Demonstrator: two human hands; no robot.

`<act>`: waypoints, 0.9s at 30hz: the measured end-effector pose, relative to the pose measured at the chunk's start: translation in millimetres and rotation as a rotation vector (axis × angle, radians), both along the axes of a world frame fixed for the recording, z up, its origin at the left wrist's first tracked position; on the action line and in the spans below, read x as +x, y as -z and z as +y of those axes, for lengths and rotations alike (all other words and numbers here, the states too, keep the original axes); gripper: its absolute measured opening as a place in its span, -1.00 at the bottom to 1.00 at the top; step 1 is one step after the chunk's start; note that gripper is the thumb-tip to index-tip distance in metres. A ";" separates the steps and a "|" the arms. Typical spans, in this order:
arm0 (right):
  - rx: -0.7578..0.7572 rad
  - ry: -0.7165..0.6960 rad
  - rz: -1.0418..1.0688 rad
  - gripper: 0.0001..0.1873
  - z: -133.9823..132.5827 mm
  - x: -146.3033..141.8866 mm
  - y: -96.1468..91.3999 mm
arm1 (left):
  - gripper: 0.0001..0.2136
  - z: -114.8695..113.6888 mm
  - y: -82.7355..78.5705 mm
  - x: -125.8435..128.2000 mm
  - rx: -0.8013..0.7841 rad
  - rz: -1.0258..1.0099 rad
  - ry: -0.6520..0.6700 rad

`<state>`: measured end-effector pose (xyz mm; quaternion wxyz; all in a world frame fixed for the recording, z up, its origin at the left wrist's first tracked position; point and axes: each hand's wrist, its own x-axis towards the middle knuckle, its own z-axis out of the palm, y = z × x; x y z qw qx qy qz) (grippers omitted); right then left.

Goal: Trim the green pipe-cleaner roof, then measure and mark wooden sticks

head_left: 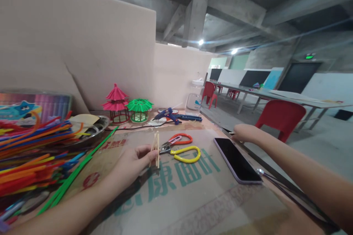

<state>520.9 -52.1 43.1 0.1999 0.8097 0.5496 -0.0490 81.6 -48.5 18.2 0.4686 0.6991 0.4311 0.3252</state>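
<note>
My left hand (142, 158) pinches a few thin pale wooden sticks (157, 148), held upright over the cardboard. Just right of them lies a pair of scissors (186, 150) with one orange and one yellow handle loop. My right hand (244, 133) is closed at the right edge of the table, beyond the far end of a black-screened phone (237, 159). A small pale tip pokes out from its fingers; what it belongs to is hidden.
Colourful pipe cleaners (33, 154) heap at left by a metal dish (95, 128). Behind stand a pink pagoda model (116, 104), a green-roofed model (139, 110), a blue glue gun (168, 115) and a clear jug (193, 97). A red chair (282, 117) stands right.
</note>
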 end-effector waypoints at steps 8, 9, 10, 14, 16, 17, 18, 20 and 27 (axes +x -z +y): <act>-0.014 -0.069 -0.006 -0.71 -11.2 -2.6 -4.2 | -0.48 4.4 5.8 -1.5 -0.022 0.027 0.019; -0.004 -0.091 0.000 -0.70 -11.7 -2.8 -2.9 | -0.48 4.8 6.5 -1.5 -0.028 0.023 0.018; 0.009 -0.114 0.008 -0.70 -12.2 -2.7 -1.4 | -0.47 5.0 6.7 -1.5 -0.031 0.020 0.015; 0.048 -0.207 0.063 -0.59 -14.7 1.7 4.0 | -0.46 4.4 3.5 -1.2 -0.022 0.024 -0.005; 0.039 -0.236 0.101 -0.44 -16.2 6.5 5.3 | -0.46 3.9 2.1 -1.3 -0.018 0.036 -0.008; 0.033 -0.242 0.116 -0.38 -17.0 9.2 5.5 | -0.46 4.0 1.9 -1.4 -0.021 0.045 -0.007; 0.032 -0.244 0.127 -0.34 -17.9 11.8 5.6 | -0.46 4.2 2.2 -1.5 -0.026 0.052 -0.004; 0.038 -0.240 0.136 -0.33 -19.9 16.3 5.5 | -0.45 5.0 3.5 -1.7 -0.040 0.061 0.006; 0.046 -0.279 0.153 -0.56 -26.8 15.9 4.8 | -0.50 3.7 2.8 -1.5 0.003 0.042 0.027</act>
